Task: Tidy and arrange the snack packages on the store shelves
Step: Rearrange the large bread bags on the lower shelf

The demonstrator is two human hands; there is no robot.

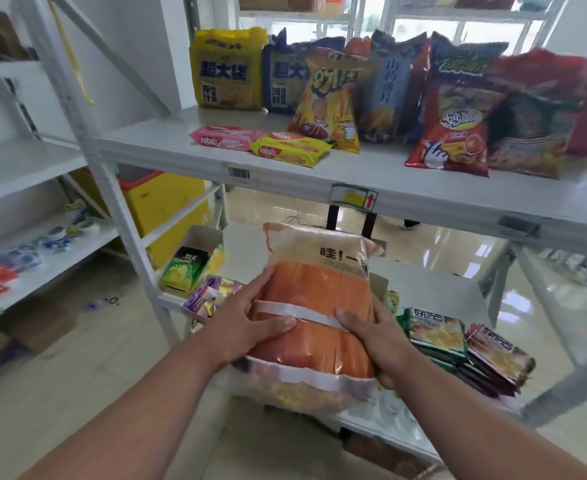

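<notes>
Between our two hands sat item one: a large orange snack bag (319, 306) with a pale top and a white band across its middle. Our left hand (247, 327) gripped its left flank, fingers curled over the front and the thumb lying along the band; our right hand (376, 344) clasped the right edge, thumb on the front, fingers wrapped behind. We held the bag upright, at the height of the lower shelf (434, 289) and in front of it, over a second pale package (305, 393) directly beneath.

Just left of the grip: a loose heap of small purple and pink sachets (212, 296), and beyond it an open carton (198, 258) holding green packs. Just right of the grip: a fanned stack of green and dark red flat packets (465, 351), sliding toward the shelf edge.

Above the grip, on the upper shelf (319, 174): two noodle multipacks (228, 69) standing at the back, chip bags (330, 98) leaning on one another, a red chip bag (453, 129) tipped forward, and two wafer packs (257, 145) lying flat in front.

Progress, in our judgement: early to middling. The upper row was grouped but crooked; the lower level remained jumbled, and the held bag had no settled place yet.
</notes>
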